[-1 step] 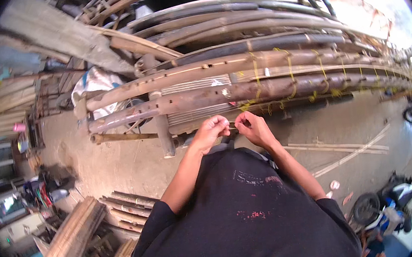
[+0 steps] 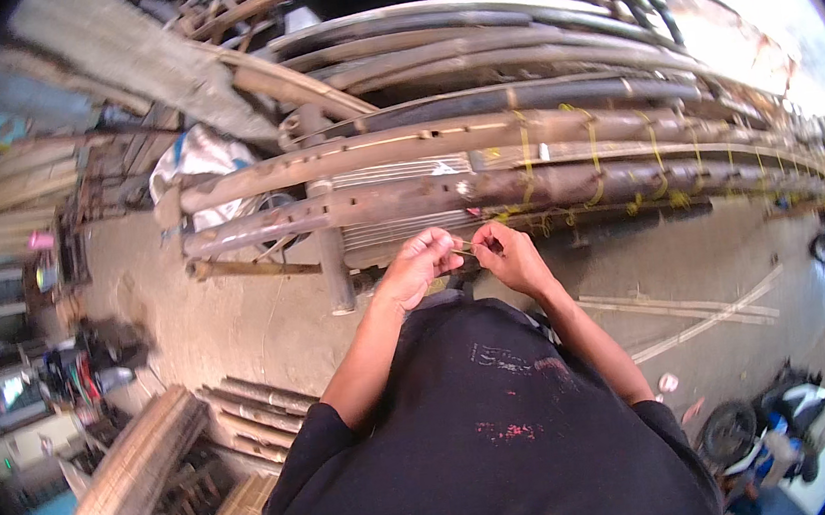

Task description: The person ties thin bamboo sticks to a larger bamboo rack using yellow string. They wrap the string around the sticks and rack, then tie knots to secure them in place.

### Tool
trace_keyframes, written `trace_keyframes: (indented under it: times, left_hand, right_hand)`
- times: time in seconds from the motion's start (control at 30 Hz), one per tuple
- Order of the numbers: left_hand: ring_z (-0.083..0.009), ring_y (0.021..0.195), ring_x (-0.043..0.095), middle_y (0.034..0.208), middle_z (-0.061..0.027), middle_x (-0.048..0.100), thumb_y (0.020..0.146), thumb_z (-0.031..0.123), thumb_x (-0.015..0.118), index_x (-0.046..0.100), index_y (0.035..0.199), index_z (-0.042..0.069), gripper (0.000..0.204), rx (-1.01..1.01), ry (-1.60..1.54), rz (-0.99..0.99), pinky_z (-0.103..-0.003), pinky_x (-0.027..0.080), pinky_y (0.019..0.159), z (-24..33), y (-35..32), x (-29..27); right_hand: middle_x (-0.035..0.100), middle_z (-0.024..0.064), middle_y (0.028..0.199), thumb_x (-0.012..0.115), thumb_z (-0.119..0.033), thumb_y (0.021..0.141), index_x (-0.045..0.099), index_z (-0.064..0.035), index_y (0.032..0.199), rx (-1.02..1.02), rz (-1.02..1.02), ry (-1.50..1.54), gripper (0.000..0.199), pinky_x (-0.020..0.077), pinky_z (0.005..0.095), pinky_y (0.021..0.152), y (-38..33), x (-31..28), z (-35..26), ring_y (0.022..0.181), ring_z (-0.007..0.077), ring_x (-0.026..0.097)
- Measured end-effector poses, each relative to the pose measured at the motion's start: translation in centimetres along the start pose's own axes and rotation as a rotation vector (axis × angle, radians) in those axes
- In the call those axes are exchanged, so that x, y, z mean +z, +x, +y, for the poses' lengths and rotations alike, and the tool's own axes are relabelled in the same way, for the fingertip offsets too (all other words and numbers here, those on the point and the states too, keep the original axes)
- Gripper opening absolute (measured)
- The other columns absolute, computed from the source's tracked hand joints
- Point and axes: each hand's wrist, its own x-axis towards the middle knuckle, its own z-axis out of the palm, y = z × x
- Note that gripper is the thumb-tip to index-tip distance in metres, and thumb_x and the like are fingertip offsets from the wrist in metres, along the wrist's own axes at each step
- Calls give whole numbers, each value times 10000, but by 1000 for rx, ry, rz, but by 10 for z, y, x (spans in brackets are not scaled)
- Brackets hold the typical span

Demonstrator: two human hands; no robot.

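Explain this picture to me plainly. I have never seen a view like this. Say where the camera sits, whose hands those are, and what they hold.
The camera is worn on a person's head and looks down, so you see their dark shirt from above and both forearms reaching forward. The wide lens bends straight edges near the rim.

The left hand and right hand meet close together, pinching a thin yellowish strand between the fingertips; what it is made of is too small to tell.

Just beyond them lie long brown bamboo poles, stacked side by side. Toward the right, yellow ties are wrapped around some of them.

On the dirt ground lie shorter poles at lower left and thin split strips at right.
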Motion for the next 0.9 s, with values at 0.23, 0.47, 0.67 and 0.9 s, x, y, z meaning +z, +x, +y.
trace_keyframes:
  times: [0.23,0.47,0.67,0.9]
  left_hand:
    - [-62,516,419,712,35,528,979,162,589,621,958,86,84,443,-83,287,-280,506,650,91,-45,-126]
    - [-60,590,437,684,27,563,963,254,623,648,809,45,261,483,485,1038,-255,378,564,132,-15,-255]
    - [-193,855,647,950,-105,719,867,42,583,728,1033,34,221,649,937,1164,-344,519,821,91,17,-302]
    - [-302,934,647,1041,-208,695,967,125,545,701,1031,-40,236,901,706,1518,-400,502,882,61,28,-271]
  right_hand:
    - [672,157,763,653,-94,829,592,-23,884,-431,-142,-193,108,531,398,666,107,105,-68,722,312,686]
    - [699,188,857,633,-178,822,635,-56,937,-362,-241,-456,168,550,479,743,211,238,-92,836,371,691]
    - [705,154,878,618,-235,819,657,-114,968,-414,-283,-636,196,552,502,679,201,253,-82,808,351,701]
    - [624,169,810,521,-217,915,539,-82,863,-403,-451,-413,146,461,551,671,92,109,82,774,416,610]
